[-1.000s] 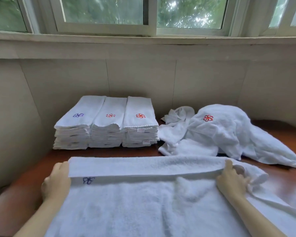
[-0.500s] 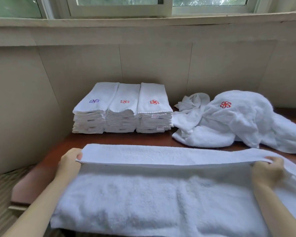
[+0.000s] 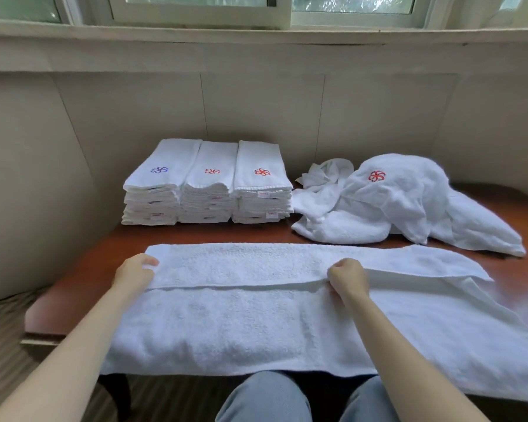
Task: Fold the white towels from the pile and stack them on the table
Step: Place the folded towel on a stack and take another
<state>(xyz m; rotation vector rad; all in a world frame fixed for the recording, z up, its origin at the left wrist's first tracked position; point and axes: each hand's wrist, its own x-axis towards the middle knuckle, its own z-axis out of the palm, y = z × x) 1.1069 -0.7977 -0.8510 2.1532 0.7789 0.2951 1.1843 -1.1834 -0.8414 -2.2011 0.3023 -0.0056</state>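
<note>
— Soft, even daylight falls from the window (image 3: 195, 7) up top; shadows are faint.
— The table (image 3: 518, 269) shows a pale sheen at right. Wall (image 3: 256, 111) lines bow toward the edges, and detail looks slightly soft.

Looks like a hotel or spa linen room. Evidence: three neat stacks of folded white towels (image 3: 208, 181), all identical with stitched flower logos (image 3: 262, 172), and a loose pile (image 3: 403, 205) of the same towels beside them. All of it sits on a wooden table (image 3: 83, 278) against a plain tiled wall (image 3: 256, 111) under a window (image 3: 195, 7).
</note>
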